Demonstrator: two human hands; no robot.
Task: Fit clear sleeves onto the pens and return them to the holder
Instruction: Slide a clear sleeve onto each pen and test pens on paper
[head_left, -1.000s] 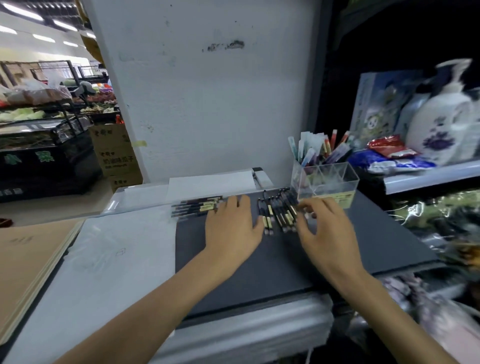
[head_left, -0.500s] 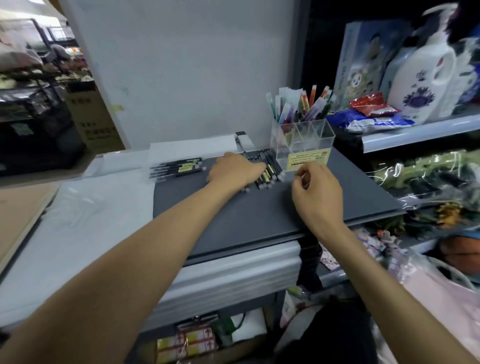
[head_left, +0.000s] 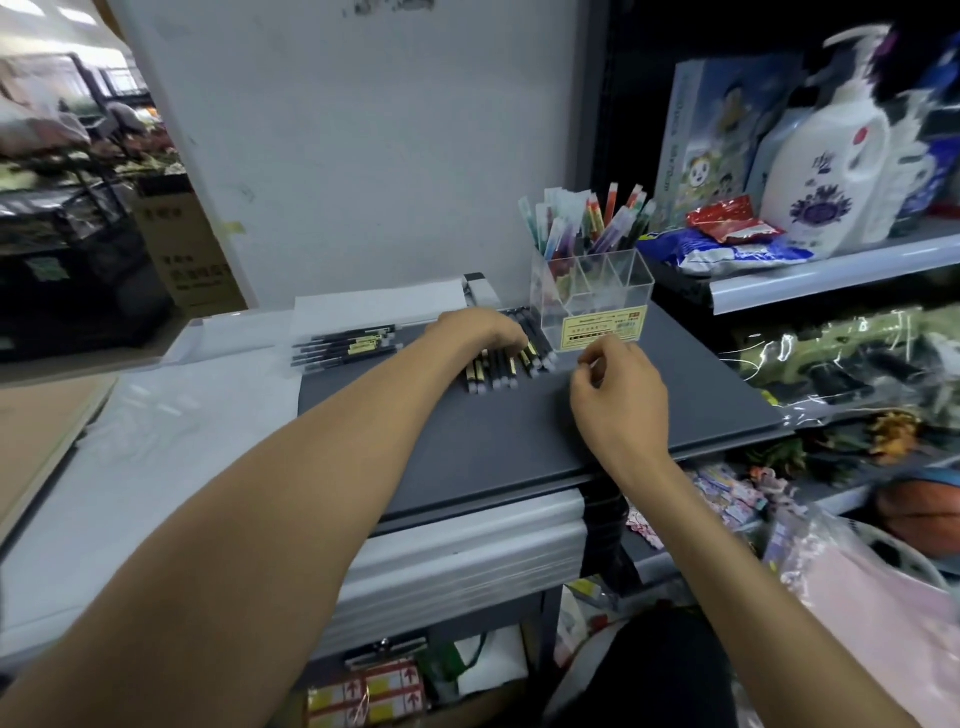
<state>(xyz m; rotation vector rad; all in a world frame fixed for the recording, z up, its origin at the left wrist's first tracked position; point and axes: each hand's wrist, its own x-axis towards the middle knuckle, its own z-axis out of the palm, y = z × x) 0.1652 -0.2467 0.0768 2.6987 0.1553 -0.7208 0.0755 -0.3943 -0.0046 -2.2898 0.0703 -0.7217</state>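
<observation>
Several black pens with yellow labels (head_left: 497, 370) lie in a row on a dark grey board (head_left: 519, 436). My left hand (head_left: 480, 332) rests on top of them, fingers bent down over their far ends. A second bunch of black pens (head_left: 344, 345) lies further left. Just right of the row stands a clear acrylic holder (head_left: 626, 283) with a yellow label, its back compartments filled with coloured sleeved pens (head_left: 587, 221). My right hand (head_left: 618, 397) hovers in front of the holder, fingers curled and thumb against forefinger; nothing shows between them.
A white pillar (head_left: 363, 130) rises behind the board. White paper (head_left: 379, 307) lies at the back and a plastic sheet (head_left: 156, 441) to the left. The right-hand shelf (head_left: 831, 270) carries a white pump bottle (head_left: 831, 176) and snack bags (head_left: 727, 244). Boxes sit under the table.
My left hand slid right along the pens toward the holder. My right hand lifted off the pens, drew back slightly and curled its fingers. The camera moved back and tilted down.
</observation>
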